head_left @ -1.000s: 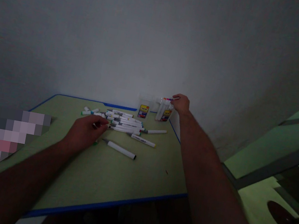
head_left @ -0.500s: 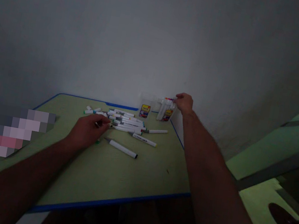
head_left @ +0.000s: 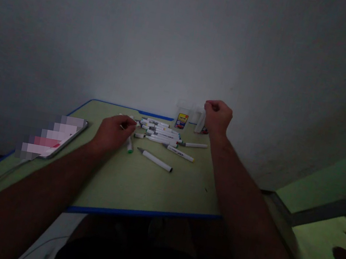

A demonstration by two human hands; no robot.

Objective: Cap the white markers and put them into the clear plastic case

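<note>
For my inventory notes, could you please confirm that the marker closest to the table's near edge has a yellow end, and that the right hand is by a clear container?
The head view shows that marker has a black end, not yellow; the right hand is by a clear container.

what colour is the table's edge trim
Blue. The trim shows best along the near side of the table, in the head view.

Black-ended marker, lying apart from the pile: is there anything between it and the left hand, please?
Yes, one thing: a green-ended white piece, partly hidden by the left hand, lies between it and the black-ended marker. Beyond that piece, only bare tabletop separates them.
</note>
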